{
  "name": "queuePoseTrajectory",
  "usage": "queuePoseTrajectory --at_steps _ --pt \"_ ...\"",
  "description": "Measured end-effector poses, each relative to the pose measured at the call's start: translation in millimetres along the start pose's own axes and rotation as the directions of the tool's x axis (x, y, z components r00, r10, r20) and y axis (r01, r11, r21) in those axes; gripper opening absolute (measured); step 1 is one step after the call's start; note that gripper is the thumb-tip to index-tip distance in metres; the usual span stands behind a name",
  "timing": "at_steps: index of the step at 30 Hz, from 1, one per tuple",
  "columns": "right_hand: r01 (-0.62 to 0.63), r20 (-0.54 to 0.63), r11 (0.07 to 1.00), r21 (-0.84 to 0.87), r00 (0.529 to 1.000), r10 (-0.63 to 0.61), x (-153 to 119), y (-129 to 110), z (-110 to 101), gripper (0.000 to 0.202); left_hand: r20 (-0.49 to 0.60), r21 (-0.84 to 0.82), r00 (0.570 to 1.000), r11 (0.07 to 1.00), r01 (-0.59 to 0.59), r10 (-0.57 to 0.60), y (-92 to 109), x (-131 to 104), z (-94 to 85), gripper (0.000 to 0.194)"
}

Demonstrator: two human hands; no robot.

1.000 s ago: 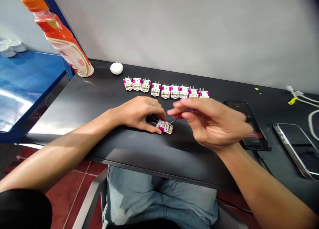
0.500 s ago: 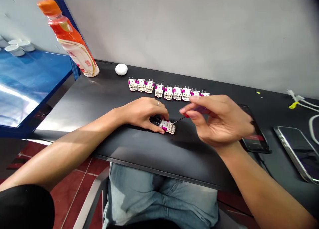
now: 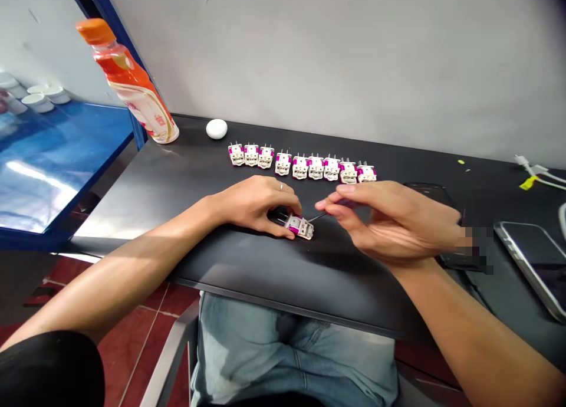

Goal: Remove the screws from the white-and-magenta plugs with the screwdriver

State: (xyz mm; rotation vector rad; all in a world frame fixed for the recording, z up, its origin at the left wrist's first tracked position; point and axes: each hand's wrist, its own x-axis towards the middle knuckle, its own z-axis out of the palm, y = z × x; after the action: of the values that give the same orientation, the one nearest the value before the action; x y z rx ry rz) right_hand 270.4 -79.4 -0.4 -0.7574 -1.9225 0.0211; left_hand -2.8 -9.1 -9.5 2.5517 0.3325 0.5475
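1. Left hand (image 3: 260,203) first: its fingers (image 3: 279,229) are pinching a little white-and-purple plug piece (image 3: 301,226), thumb on the near side, forefinger on the far side. There's a ring on that hand too.
2. The plug piece is down low over the bench (image 3: 247,265), toward the front edge, lying kinda sideways with its metal prongs aimed back at the left palm.
3. Right hand (image 3: 389,224) has its fingertips closed around a skinny tool (image 3: 320,215). The handle's mostly buried in the grip, but you can see a thin shaft sticking out.
4. That shaft slants down to the plug piece's right end. Can't really tell if the tip is touching it.
5. Behind both hands there's a row of nine similar plugs (image 3: 315,167), prongs pointing away toward the wall (image 3: 336,59).
6. Off the row's left end: a white rounded thing (image 3: 216,129), then an orange-capped bottle (image 3: 139,94) near the bench's back corner.
7. Over on the right, a dark phone (image 3: 428,190) is partly hidden by the right hand, with a silver-edged phone (image 3: 533,265) beside it.
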Motion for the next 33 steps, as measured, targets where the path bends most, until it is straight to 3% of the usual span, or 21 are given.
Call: queuePoseTrajectory --at_steps 3,6,10,12,16,20,24,27,30,33 --pt "0.142 -0.083 0.989 -0.026 0.986 -0.144 1.9 1.3 1.5 0.062 -0.003 0.004 1.000 1.000 -0.019 0.019 0.1 -0.1 -0.6 0.039" --pt "0.160 -0.040 0.987 0.023 0.987 -0.159 7.8 -3.1 2.6 0.072 -0.008 0.007 1.000 1.000 -0.011 0.011 0.3 -0.4 -1.2 0.041" --pt "0.216 -0.051 0.967 -0.137 0.973 -0.225 14.9 -9.2 -1.2 0.068 0.005 0.016 1.000 1.000 -0.002 0.002 0.9 -1.4 -1.8 0.040" --pt "0.252 -0.030 0.961 -0.115 0.966 -0.257 17.5 -10.0 -2.3 0.062 0.000 0.024 1.000 1.000 -0.008 0.008 0.9 -1.6 -2.0 0.040" --pt "0.232 0.015 0.972 0.030 0.972 -0.233 21.0 -9.8 0.8 0.062 -0.029 0.032 0.998 0.998 -0.059 0.060 0.3 -1.2 -3.5 0.039" --pt "0.284 -0.081 0.956 -0.070 0.954 -0.289 20.7 -8.1 2.9 0.067 -0.032 0.045 0.998 0.998 -0.044 0.045 -0.6 -1.2 -5.9 0.034" --pt "0.217 0.062 0.975 0.055 0.973 -0.220 18.8 -7.7 4.0 0.073 -0.051 0.067 0.998 0.997 -0.028 0.032 -2.1 -2.9 -3.9 0.036" --pt "0.179 0.011 0.981 0.068 0.984 -0.180 18.8 -9.4 6.8 0.066 -0.040 0.073 0.999 0.997 -0.007 0.009 -2.2 -3.7 0.6 0.038" --pt "0.225 -0.073 0.974 -0.001 0.972 -0.224 19.5 -10.0 9.4 0.052 -0.065 0.075 0.998 0.997 0.001 0.004 -1.4 -3.6 3.8 0.038" --pt "0.199 -0.021 0.977 0.076 0.980 -0.197 19.4 -9.4 10.8 0.047 -0.078 0.071 0.997 0.997 -0.002 0.007 -0.6 -3.2 4.1 0.041"
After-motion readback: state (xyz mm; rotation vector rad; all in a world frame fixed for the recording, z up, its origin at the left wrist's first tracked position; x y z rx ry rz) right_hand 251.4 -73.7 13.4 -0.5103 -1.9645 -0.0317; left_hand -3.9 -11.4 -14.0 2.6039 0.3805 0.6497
